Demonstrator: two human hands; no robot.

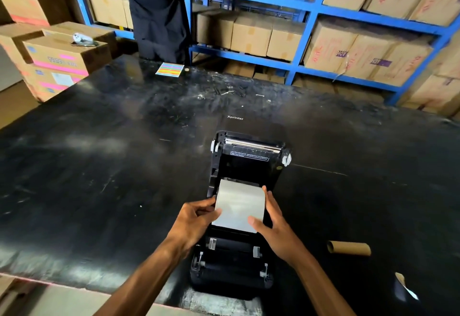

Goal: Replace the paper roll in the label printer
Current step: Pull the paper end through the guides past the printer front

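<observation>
A black label printer stands open near the front edge of the black table, its lid tipped back. A white paper roll sits in the printer's bay, with a length of paper drawn toward me. My left hand pinches the paper's left edge. My right hand holds the right edge, thumb on top of the sheet. A bare brown cardboard core lies on the table to the right of the printer.
A torn scrap of paper lies at the front right. A striped coloured sheet rests at the table's far edge, where a person in dark clothes stands. Cardboard boxes are stacked left, and blue shelving full of boxes runs behind.
</observation>
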